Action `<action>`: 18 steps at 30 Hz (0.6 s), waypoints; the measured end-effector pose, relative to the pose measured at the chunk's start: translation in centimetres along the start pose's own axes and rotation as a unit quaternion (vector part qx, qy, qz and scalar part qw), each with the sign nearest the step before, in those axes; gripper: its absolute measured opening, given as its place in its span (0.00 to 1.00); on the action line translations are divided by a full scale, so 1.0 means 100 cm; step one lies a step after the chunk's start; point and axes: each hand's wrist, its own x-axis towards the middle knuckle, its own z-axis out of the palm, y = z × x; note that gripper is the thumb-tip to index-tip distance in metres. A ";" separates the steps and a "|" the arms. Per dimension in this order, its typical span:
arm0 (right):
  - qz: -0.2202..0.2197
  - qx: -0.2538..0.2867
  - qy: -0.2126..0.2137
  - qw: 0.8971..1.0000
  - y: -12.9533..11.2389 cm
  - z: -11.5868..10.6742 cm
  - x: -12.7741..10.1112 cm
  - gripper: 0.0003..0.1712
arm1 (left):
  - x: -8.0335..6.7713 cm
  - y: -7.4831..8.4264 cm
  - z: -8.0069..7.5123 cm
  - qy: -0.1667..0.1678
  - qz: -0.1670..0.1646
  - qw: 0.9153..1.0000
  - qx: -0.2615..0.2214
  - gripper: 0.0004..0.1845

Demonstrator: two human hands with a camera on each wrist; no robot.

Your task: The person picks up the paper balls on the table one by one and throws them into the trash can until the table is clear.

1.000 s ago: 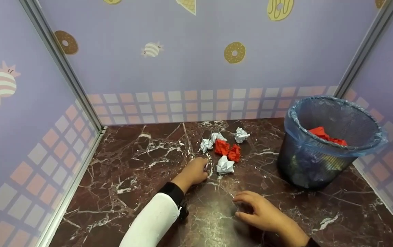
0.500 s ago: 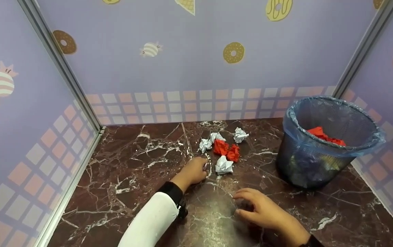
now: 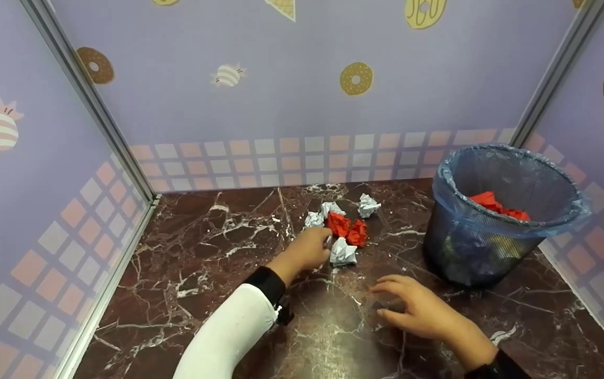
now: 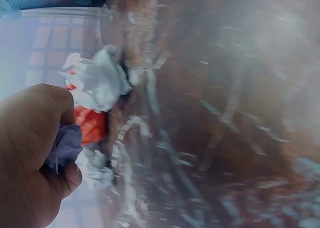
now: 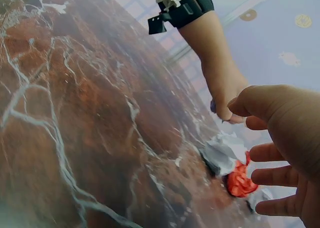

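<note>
My left hand (image 3: 309,250) grips a crumpled purple paper ball (image 4: 66,147), its fingers curled round it; in the head view the hand hides most of it. Right beside that hand sits a white paper ball (image 3: 343,252). Two red paper balls (image 3: 339,225) lie just beyond, and behind them are more crumpled white papers (image 3: 332,209), one partly covered by the left hand. My right hand (image 3: 417,308) hovers low over the table at the near right, fingers apart and slightly bent, holding nothing.
A mesh waste bin (image 3: 470,258) with a blue liner stands at the right, red crumpled paper (image 3: 486,201) inside. Another white paper ball (image 3: 368,206) lies toward the back. Patterned purple walls (image 3: 259,105) enclose the dark marbled table (image 3: 191,316) at the back and sides.
My left hand has risen slightly and moved right and away from me, toward the paper balls, with the purple one still in it. My right hand has shifted a little right and forward.
</note>
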 end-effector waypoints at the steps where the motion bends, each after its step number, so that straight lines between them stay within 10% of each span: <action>1: 0.003 -0.006 0.002 1.000 0.001 -0.003 -0.001 0.23 | 0.004 0.002 -0.003 0.003 0.004 1.000 0.000 0.08; 18: 0.032 -0.068 0.062 0.995 0.028 -0.054 -0.041 0.25 | 0.061 0.052 -0.079 0.025 0.004 1.000 0.016 0.09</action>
